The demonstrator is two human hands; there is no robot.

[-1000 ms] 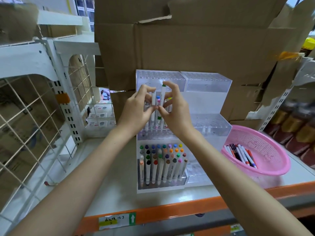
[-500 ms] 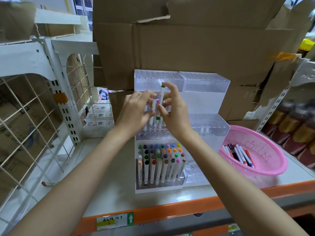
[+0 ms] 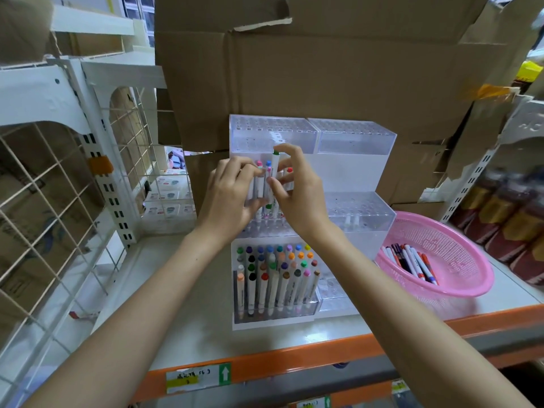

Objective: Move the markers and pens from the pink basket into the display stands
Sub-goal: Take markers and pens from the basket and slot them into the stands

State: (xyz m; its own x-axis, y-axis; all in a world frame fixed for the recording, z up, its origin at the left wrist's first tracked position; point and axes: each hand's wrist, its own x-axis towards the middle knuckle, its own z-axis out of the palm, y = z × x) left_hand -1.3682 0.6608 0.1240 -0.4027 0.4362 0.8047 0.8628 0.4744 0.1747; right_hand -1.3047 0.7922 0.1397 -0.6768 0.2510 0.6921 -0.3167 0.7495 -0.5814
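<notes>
Marker pinched upright in right hand; left hand grips bundle

Shelf with display stands, pink basket

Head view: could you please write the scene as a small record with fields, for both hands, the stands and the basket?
right hand: pinches green-capped marker, upright, over the middle tier
left hand: fingers curled round marker bunch
display stands: bottom left tier filled with markers; top tiers without markers
pink basket: right of the stands, several pens inside
</notes>
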